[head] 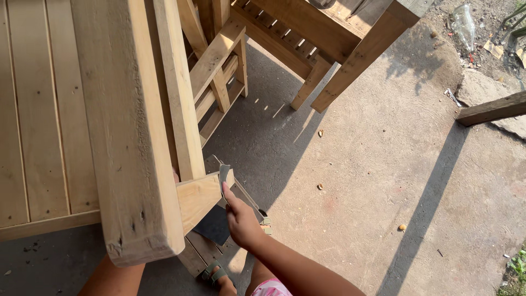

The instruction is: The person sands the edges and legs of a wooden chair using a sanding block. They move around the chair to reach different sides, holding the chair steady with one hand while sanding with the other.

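Pressing sandpaper [224, 176] against wooden frame [198, 198], right hand [240, 219]

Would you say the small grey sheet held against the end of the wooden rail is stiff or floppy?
The sandpaper sheet looks thin and probably floppy: it bends over the rail end under the right hand. It is likely very light, held with fingertips only.

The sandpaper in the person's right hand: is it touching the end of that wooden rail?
Touching. The head view shows the right hand pressing the grey sandpaper flat against the cut end of the wooden rail, with no gap showing between them.
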